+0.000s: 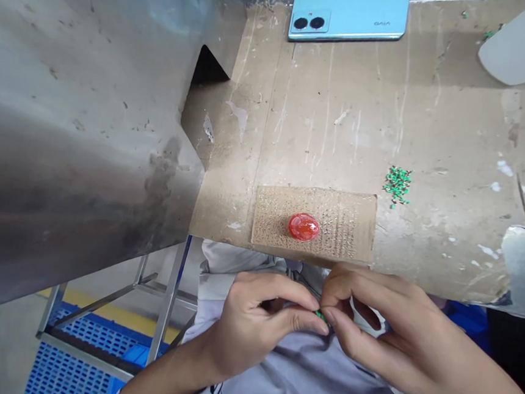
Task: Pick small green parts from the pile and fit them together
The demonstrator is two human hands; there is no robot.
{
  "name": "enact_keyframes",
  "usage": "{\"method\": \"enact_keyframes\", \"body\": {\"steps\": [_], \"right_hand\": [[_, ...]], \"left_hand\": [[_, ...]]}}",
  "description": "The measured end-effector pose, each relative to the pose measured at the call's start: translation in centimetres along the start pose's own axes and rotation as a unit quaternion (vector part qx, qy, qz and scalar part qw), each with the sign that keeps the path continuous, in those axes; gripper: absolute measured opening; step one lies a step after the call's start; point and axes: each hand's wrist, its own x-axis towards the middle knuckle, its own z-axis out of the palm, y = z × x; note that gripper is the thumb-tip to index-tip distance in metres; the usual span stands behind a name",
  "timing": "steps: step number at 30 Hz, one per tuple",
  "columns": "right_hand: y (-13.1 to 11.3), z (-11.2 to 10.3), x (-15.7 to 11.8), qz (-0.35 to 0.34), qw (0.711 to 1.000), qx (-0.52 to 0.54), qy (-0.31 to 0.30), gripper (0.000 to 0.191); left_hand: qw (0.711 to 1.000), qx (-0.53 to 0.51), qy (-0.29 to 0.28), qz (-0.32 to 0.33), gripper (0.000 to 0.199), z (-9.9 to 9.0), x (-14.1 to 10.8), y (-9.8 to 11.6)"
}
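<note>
One phone (361, 18) beyond the green heap (397, 184)

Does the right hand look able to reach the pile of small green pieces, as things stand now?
Probably yes: the green pile lies uncovered on the table, beyond the right hand, with nothing visible in the way. However, this hand meets the left hand at a small green piece.

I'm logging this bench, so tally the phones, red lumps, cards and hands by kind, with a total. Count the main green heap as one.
Phone: 1
Red lump: 1
Card: 1
Green heap: 1
Hands, left hand and right hand: 2
Total: 6
The heap's bits are too small to count.
</note>
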Motion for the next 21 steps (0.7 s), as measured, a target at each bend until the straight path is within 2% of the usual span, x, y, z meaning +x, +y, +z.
{"method": "enact_keyframes", "body": {"steps": [13, 21], "right_hand": [[-0.13, -0.63, -0.05, -0.007, 0.999, 0.001, -0.034, 0.012], [-0.01, -0.6, -0.37, 0.003, 0.999, 0.001, -0.032, 0.012]], "left_hand": [[0.999, -0.028, -0.015, 0.012, 0.012, -0.05, -0.42, -0.16], [1.0, -0.016, -0.026, -0.003, 0.02, 0.03, -0.17, -0.04]]}}
